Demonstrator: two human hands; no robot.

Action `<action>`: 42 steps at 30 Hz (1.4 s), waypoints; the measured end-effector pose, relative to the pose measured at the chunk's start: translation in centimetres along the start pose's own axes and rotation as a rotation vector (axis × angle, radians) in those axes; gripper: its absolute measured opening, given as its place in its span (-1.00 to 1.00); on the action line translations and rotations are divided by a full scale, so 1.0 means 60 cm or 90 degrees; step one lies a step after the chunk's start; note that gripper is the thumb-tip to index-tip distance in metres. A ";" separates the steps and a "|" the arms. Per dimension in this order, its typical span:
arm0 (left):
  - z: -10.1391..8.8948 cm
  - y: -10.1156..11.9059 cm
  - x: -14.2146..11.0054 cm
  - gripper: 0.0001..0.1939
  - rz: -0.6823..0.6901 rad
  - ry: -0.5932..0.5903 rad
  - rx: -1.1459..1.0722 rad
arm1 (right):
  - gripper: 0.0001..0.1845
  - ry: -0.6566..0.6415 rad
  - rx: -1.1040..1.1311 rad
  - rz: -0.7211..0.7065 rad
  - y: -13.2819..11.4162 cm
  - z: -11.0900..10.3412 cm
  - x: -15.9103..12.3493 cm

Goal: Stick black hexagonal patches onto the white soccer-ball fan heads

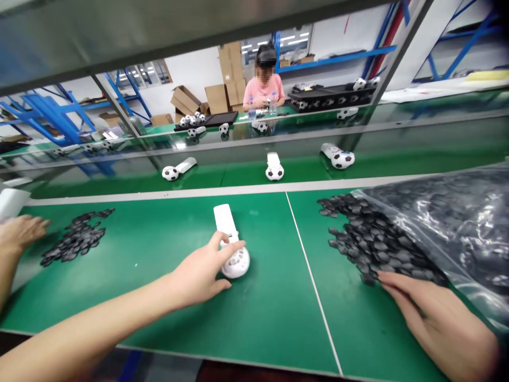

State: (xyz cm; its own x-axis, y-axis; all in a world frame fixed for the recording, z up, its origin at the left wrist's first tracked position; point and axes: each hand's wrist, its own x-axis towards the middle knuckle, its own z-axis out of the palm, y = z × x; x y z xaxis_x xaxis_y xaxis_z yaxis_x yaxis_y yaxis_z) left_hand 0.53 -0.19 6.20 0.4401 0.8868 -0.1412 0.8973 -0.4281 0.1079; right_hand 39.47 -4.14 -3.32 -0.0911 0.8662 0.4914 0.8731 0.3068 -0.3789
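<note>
My left hand [204, 273] grips the round head of a white hand-held fan [233, 244] lying on the green table [159, 286], its handle pointing away from me. My right hand [441, 323] lies at the near edge of a pile of small black hexagonal pieces [371, 239], its fingertips touching them. The pile spills from a clear plastic bag [457, 223] at the right.
A second small pile of black pieces [77, 239] lies at the left, next to another person's hand [19, 231]. Football-patterned fans [274, 167] lie on the belt behind. A co-worker in pink [263, 87] sits at the far table with cardboard boxes behind.
</note>
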 end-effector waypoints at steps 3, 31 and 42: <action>-0.006 0.003 0.014 -0.24 0.130 0.000 0.027 | -0.81 0.002 -0.058 -0.043 -0.017 -0.012 0.008; 0.051 0.142 0.035 -0.37 0.151 0.098 -0.292 | -0.84 -0.071 0.466 0.064 -0.209 0.037 0.012; 0.048 0.143 0.042 -0.43 0.128 0.087 -0.287 | -0.71 -0.127 0.480 0.099 -0.202 0.027 0.024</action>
State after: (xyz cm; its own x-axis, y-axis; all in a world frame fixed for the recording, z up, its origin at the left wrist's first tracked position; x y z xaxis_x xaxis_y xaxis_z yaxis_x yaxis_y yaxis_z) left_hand 9.47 -2.12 3.94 0.5667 0.8223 0.0524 0.6781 -0.5015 0.5373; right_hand 28.00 -5.95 0.73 -0.1418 0.9533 0.2666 0.3300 0.2995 -0.8952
